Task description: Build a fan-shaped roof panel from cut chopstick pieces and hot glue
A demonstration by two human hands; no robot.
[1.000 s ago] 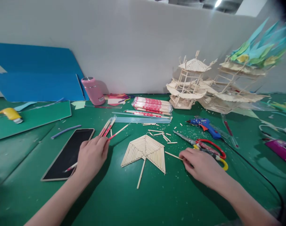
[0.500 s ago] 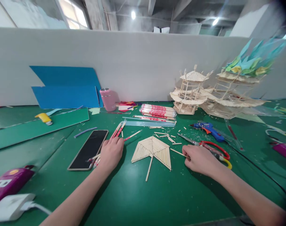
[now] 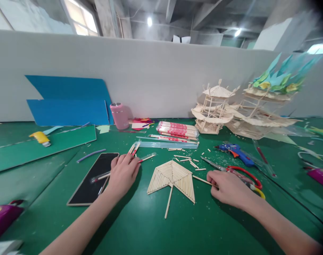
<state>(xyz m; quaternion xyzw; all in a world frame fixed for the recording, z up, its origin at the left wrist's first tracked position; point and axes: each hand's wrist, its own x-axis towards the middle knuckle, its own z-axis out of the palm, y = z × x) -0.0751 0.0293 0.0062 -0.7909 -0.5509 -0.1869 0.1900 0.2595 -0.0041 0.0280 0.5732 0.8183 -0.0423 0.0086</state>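
Observation:
My left hand (image 3: 123,174) is bent over several paper-and-plastic-wrapped wooden sticks (image 3: 134,148), its fingers curled down on them. One wrapped stick (image 3: 100,176) pokes out past the thumb side, above a phone (image 3: 90,182) lying on the table. My right hand (image 3: 225,186) pinches a thin bare wooden stick (image 3: 202,180), whose far end points at a fan-shaped panel of glued sticks (image 3: 174,173). That panel lies flat between my hands, with a single stick (image 3: 168,202) running from its centre towards me. Scissors (image 3: 246,175) lie partly behind my right hand.
A blue glue gun (image 3: 237,153) with its cable lies at the right. Behind stand stick-built pavilions (image 3: 213,113), a bundle of wrapped sticks (image 3: 177,129) and a pink cup (image 3: 120,117). Cut stick pieces (image 3: 193,163) are scattered beyond the panel. A yellow tube (image 3: 40,138) lies at left.
The view has shifted slightly. My left hand's fingers have spread a little over the wrapped sticks, and the stick ends by the phone have moved apart. My right hand keeps its pinch on the stick.

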